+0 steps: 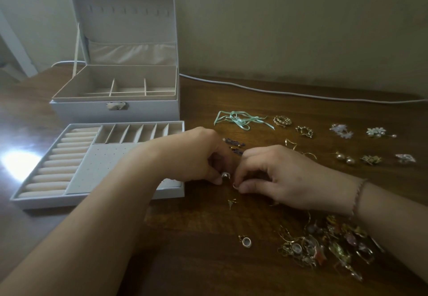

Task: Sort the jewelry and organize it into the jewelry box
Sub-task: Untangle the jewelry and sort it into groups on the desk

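Silver ring sits pinched in the left hand, just above the brown table. Another small ring is pinched by the right hand. Both are beside the white tray, with the open jewelry box behind. A jewelry pile lies nearby.

- We see a dark wooden worktop.
- Far left on it stands our open jewelry box, its removed tray lying nearer.
- A white cable runs along the far edge.
- Right: a mint ribbon, spread earrings, and near, a tangled jewelry heap.
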The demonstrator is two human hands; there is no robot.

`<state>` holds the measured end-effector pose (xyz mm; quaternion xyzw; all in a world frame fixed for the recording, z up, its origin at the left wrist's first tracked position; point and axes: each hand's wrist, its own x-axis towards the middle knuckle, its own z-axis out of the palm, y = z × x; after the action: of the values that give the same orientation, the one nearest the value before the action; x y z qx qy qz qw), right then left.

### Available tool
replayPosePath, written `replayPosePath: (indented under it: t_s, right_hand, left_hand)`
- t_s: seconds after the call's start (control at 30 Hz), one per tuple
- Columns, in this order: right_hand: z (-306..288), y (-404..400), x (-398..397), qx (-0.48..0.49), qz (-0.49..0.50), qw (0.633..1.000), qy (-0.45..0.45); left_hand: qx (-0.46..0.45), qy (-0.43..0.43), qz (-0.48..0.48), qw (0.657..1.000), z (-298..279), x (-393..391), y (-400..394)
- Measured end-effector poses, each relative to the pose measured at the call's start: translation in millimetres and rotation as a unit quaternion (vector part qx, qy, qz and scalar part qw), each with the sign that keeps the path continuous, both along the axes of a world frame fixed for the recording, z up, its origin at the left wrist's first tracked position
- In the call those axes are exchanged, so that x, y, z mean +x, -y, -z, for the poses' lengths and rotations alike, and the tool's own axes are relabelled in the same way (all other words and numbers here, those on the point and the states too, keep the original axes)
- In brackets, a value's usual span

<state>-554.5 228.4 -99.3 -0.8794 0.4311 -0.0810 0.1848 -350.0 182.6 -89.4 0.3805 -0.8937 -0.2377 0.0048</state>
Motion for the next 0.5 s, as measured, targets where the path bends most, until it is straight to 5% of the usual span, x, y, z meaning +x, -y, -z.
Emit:
replayPosePath:
  t_s: [0.5]
  right_hand:
    - [4,13,-2,0.006,0.019,0.999,0.041]
  left_hand:
    - [-0.012,0.004,-0.020,1.000,1,0,1]
